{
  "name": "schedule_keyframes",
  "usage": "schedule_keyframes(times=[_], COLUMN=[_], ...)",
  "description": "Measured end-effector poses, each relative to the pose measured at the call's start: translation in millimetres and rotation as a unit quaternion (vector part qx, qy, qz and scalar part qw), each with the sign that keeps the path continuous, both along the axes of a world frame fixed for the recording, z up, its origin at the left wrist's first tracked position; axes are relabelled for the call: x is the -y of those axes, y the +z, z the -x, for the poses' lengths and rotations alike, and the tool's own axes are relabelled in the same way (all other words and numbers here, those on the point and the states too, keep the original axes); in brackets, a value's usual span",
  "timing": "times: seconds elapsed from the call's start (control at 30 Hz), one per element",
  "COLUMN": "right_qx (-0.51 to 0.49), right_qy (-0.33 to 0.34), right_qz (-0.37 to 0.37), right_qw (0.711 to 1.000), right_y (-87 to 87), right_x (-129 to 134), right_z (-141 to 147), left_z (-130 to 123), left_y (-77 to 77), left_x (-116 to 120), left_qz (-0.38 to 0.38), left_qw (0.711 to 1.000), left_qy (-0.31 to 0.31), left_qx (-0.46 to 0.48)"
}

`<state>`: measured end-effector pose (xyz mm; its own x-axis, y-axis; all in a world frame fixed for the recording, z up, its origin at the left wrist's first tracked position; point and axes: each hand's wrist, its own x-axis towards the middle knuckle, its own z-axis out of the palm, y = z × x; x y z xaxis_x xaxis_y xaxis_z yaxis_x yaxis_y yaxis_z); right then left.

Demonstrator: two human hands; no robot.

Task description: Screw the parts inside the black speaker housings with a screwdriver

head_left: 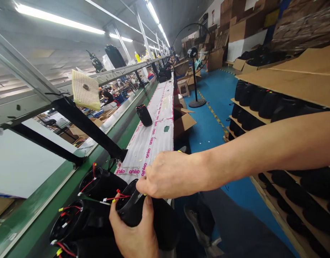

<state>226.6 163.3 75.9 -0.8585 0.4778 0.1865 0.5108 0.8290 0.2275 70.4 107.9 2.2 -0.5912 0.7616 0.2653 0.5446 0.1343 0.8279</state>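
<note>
A black cylindrical housing lies tilted at the bottom centre, its open end facing up and left. Thin red wires with small red, yellow and white connectors come out of that opening. My left hand is wrapped around the housing near its open end, fingers on one side and thumb on the other. My right hand is closed, with its fingertips at the housing's rim; whatever it pinches is hidden. Several similar black housings with wires sit close by on the left.
A bench covered with anko-printed wrap runs ahead, bearing another black housing. A black slanted post rises at left. Cardboard layers of black parts stack at right. Beyond stand a pedestal fan and an open carton.
</note>
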Motion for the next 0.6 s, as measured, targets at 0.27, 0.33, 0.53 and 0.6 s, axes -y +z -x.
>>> schedule_keyframes(times=[0.27,0.33,0.53,0.6], right_qx=[-0.012,-0.004,-0.002,-0.004], right_qy=[0.022,0.025,0.029,0.026], right_qz=[-0.010,-0.007,0.019,0.034], right_qw=[1.000,1.000,0.999,0.999], right_y=[-13.8,-15.7,-15.1,-13.7], right_x=[-10,-11,-11,-10], right_z=[-3,-4,-4,-4], left_z=[3,3,8,11], left_y=[-1.8,-1.4,-1.0,-1.8], left_x=[-1,0,1,1], left_qz=[-0.022,-0.019,-0.024,-0.024], left_qw=[0.999,0.999,0.997,0.995], left_qy=[-0.028,-0.036,-0.075,-0.094], left_qx=[-0.003,-0.010,-0.016,-0.012])
